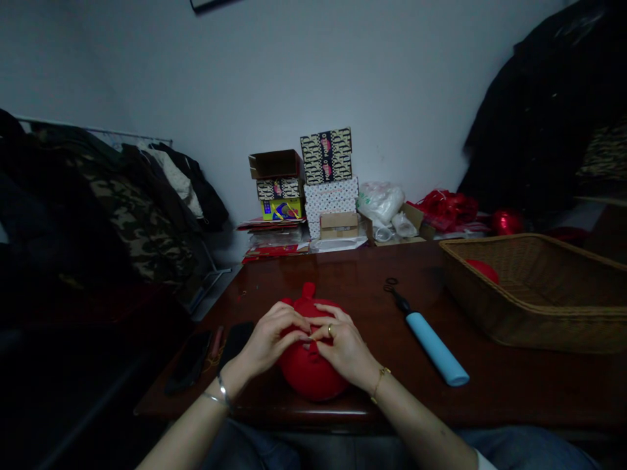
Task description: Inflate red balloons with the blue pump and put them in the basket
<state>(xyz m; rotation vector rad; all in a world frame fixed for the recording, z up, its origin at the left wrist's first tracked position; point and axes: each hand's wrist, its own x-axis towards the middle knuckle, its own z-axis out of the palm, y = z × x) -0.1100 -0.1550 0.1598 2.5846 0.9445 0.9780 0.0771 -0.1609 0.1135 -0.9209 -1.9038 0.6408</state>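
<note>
Both hands, left hand (268, 341) & right hand (344, 349), fingers pinched together on top of a round red balloon (307, 372) w/ small knob, at near edge of dark wood surface (514, 385). Light-blue pump (435, 349), prob., just to the right; wicker basket (539, 294) beyond; boxes (326, 183) by wall.

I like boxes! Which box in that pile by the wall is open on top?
The plain brown cardboard box, top of the left stack. Its flaps are open; the patterned boxes look shut.
</note>
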